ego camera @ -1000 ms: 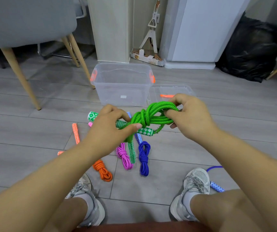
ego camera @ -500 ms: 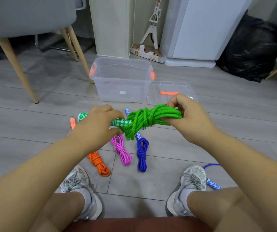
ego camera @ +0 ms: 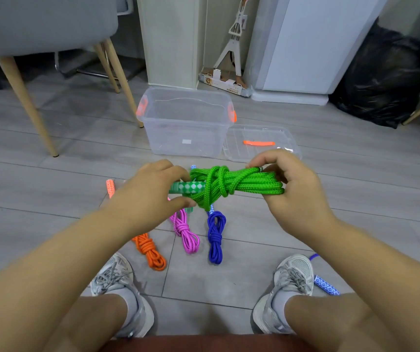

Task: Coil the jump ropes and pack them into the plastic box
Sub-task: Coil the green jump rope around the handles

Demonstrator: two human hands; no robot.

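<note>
Head view, person seated, both hands raised over the floor in front of the knees. Green jump rope is held level between the two hands, coiled into a bundle with wraps knotted around its middle. Left hand: fingers and thumb curled round the green-and-white checkered handle at the bundle's left end. Right hand: fingers curled round the looped right end of the bundle, thumb and forefinger pinching on top. Plastic box: clear, orange latches on both ends, standing open on the floor beyond the hands; no rope can be seen inside it. Its clear lid lies flat just to the right of the box, touching or nearly so. On the floor under the hands lie three coiled bundles side by side, apart from one another: orange rope, pink rope, blue rope. An orange patterned handle shows left of the left hand. A second blue patterned handle with a bit of loose cord lies beside the right shoe. Left shoe near the orange rope. Background: grey chair at left, black bag at right.
</note>
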